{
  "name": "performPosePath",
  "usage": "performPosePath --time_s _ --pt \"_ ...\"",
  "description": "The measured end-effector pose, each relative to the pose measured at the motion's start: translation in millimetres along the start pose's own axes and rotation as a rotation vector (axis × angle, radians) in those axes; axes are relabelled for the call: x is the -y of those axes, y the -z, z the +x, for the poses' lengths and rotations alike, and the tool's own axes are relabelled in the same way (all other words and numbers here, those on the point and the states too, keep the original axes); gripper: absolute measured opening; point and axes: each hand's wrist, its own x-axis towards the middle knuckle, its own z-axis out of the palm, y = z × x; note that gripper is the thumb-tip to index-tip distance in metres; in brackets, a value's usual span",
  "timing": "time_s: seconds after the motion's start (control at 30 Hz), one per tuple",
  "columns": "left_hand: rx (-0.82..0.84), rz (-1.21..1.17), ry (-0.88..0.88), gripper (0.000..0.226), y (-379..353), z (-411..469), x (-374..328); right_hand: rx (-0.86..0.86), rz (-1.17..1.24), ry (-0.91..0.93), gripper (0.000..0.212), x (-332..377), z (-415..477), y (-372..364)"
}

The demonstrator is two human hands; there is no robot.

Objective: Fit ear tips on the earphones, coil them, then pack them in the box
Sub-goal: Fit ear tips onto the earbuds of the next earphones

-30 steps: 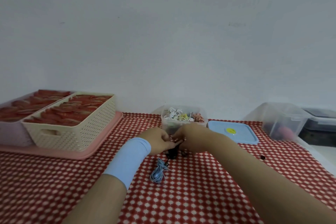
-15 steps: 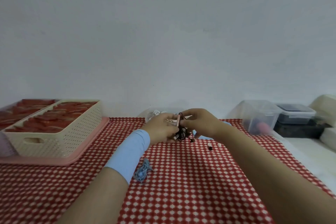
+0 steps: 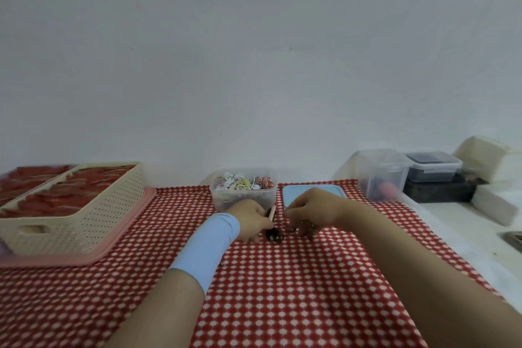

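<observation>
Both hands are low over the red-and-white checked cloth [image 3: 282, 291], close together but apart, just in front of the clear tub [image 3: 243, 197].

Left hand [image 3: 251, 219]: fingers curled closed, knuckles toward the camera. It grips a dark bundle, taken to be the black earphones [image 3: 273, 234], which shows below and right of the fist and touches or nearly touches the cloth. A thin pale stick-like piece [image 3: 272, 212] rises from the grip, tilted slightly right of upright. A light blue wristband [image 3: 209, 246] covers the forearm.

Right hand [image 3: 310, 210]: palm down, fingers bent toward the cloth, fingertips [image 3: 303, 230] at or just above it. Small dark items sit under the fingertips; whether they are pinched cannot be told because of blur.

Earphones: bunched, no clear long axis or pointing direction readable.

The clear tub holds coiled earphones in white, yellow and red. A blue lid [image 3: 313, 192] lies flat just to its right, partly hidden by the right hand. A cream perforated basket [image 3: 93, 220] on a pink tray [image 3: 118, 237] stands well to the left.
</observation>
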Motion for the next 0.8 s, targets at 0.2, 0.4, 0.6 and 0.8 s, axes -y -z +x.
performPosePath --time_s 0.2,0.4,0.6,0.8 --pt "-0.12 0.388 0.079 0.028 -4.2 5.1 10.7 -0.102 -0.144 0.043 0.013 -4.6 -2.5 16.0" --pt "-0.116 0.225 -0.201 0.025 -6.9 3.0 -10.4 -0.174 -0.322 -0.015 0.019 -15.2 4.9 23.0" --pt "-0.033 0.364 -0.18 0.021 -23.2 21.7 -5.3 -0.122 -0.392 -0.065 0.014 -29.5 12.0 12.9" --pt "-0.116 0.064 -0.212 0.018 -19.1 22.9 2.4 -0.15 -0.378 -0.074 0.009 -30.8 22.1 9.6"
